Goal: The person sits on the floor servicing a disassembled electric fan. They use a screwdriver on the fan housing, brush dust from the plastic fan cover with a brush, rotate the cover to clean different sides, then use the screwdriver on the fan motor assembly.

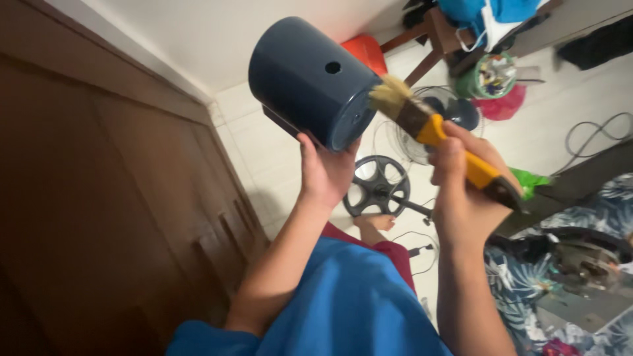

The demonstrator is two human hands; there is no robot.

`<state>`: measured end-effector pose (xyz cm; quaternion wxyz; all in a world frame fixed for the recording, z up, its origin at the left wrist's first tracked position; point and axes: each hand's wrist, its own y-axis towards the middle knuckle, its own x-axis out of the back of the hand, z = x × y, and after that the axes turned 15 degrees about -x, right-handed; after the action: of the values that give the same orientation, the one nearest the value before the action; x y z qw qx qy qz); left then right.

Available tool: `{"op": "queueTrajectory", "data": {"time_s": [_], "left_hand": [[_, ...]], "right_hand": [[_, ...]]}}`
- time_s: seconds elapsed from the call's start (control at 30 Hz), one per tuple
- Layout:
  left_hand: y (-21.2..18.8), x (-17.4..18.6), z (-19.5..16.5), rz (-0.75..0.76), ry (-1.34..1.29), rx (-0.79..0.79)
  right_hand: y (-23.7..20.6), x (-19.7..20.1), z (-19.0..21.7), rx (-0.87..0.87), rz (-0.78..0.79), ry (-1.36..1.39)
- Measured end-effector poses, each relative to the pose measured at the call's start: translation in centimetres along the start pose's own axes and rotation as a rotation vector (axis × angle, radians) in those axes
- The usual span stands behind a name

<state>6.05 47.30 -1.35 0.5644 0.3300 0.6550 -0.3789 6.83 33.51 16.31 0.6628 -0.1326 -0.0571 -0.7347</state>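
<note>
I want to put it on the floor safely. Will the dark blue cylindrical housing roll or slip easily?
The dark blue housing looks smooth and round, so it would probably roll if laid on its side. The left hand holds it up alone, so it seems fairly light. It looks like rigid plastic, likely stiff.

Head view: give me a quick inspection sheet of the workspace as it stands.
Surface: white tiled floor.
Job's things: dark blue plastic cylindrical housing with a round hole; yellow-handled paintbrush, bristles touching the housing's rim.
Clutter: black round fan base, wire fan guard, red plastic stool.
Hands: left hand holds the housing; right hand grips the paintbrush.
Cables: black cord on the floor.
Surroundings: brown wooden wardrobe.
</note>
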Motion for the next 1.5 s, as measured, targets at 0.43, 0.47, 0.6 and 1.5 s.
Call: {"op": "queueTrajectory", "data": {"time_s": [0.43, 0.47, 0.6, 1.5], "left_hand": [[-0.6, 0.1, -0.5, -0.063, -0.024, 0.085], [-0.7, 0.1, -0.5, 0.006, 0.013, 0.07], [-1.1, -0.5, -0.3, 0.022, 0.071, 0.05], [-1.7, -2.4, 1.0, 0.23, 0.11, 0.082]], "right_hand": [[-1.1, 1.1, -0.1, -0.085, -0.007, -0.077], [-1.1, 1.3, -0.4, -0.089, -0.036, 0.008], [-1.3, 2.1, -1.0, -0.031, 0.022, 0.271], [-5.8, 3.8, -1.5, -0.045, 0.213, 0.065]]}}
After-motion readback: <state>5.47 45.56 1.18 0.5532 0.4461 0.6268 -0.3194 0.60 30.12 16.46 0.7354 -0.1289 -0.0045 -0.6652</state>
